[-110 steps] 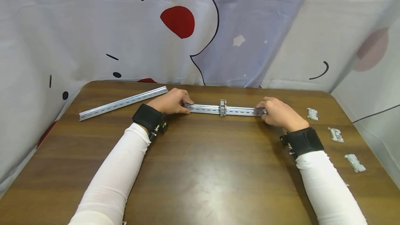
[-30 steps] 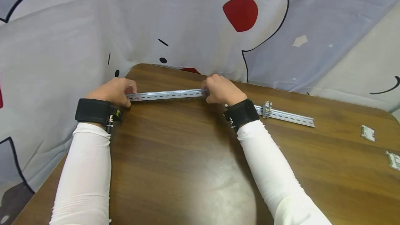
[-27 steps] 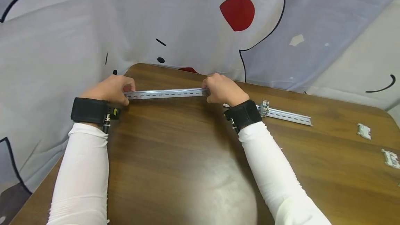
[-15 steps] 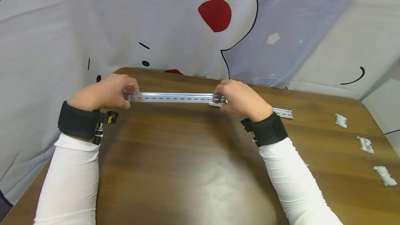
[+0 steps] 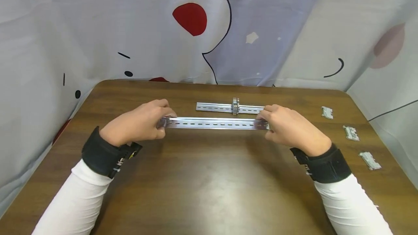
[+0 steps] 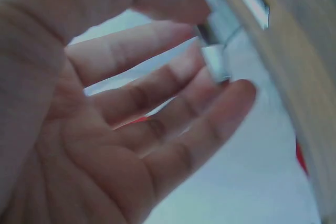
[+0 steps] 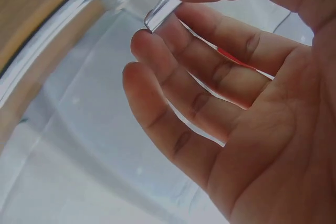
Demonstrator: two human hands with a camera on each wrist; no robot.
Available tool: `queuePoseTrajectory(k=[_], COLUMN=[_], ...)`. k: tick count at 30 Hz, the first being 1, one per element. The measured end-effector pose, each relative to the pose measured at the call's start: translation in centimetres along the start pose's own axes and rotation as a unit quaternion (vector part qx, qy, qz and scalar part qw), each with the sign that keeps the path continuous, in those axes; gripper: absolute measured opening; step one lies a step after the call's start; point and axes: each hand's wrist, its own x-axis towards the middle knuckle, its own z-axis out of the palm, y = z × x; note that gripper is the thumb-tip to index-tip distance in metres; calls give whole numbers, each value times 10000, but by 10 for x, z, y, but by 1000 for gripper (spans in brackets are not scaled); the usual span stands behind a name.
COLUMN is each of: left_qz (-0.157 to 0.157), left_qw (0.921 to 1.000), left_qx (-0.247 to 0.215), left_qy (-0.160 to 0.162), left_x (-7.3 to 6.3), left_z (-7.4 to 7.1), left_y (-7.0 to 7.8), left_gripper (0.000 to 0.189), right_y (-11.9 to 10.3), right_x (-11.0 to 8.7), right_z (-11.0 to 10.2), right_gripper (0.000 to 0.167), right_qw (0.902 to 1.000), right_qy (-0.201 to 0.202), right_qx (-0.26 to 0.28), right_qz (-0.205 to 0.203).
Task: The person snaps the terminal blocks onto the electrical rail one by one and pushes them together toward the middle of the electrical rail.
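So, starting at the left: there's a black wristband point(image 5: 102, 153) over a white sleeve, then the left hand point(image 5: 140, 122), which pinches one end of a bare slotted DIN rail point(image 5: 215, 123) between thumb and fingertips. In the left wrist view the other fingers sit loosely spread under the rail end (that view's pretty blurry, fair warning).

The bare rail runs straight across between both hands. Big change here: a second ago it was over at the far left of the wooden table point(image 5: 196, 177), and now it's in front of the fitted DIN rail point(image 5: 215, 107), roughly parallel and clearly nearer the person. The shadows make me think it's up off the wood, but I can't swear to it. My read is that this brings the two rails together in the middle of the work, side by side.

The fitted rail lies flat behind, with a narrow pair of clipped terminal blocks point(image 5: 235, 106) around its middle; its right end is hidden by the right hand point(image 5: 294, 128). That hand pinches the bare rail's other end, thumb against fingers.

Far right, well apart from the rails, three loose pieces lie on the wood: the far terminal block point(image 5: 327, 112), the middle terminal block point(image 5: 351, 133) and the near terminal block point(image 5: 370, 160). Neither hand touches those.
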Motion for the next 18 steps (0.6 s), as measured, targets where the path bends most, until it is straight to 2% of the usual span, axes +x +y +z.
queuePoseTrajectory(k=[5,9,14,18], left_qz=[421,637,802,821], left_qw=[9989,9977,9967,9962], left_qx=[-74,-197,-133,-276], left_qy=[177,128,16,-3], left_x=[5,10,13,12], left_z=[21,37,54,62], left_y=[9,11,9,7], left_gripper=[38,39,42,42], right_y=[7,14,24,32], right_x=[-24,-36,-38,-34], right_z=[4,12,26,35], right_gripper=[30,33,35,38], right_qw=[9999,9996,9995,9987], right_qy=[-63,-151,-226,-481], right_qx=[-60,-153,-230,-117], right_qz=[97,154,75,128])
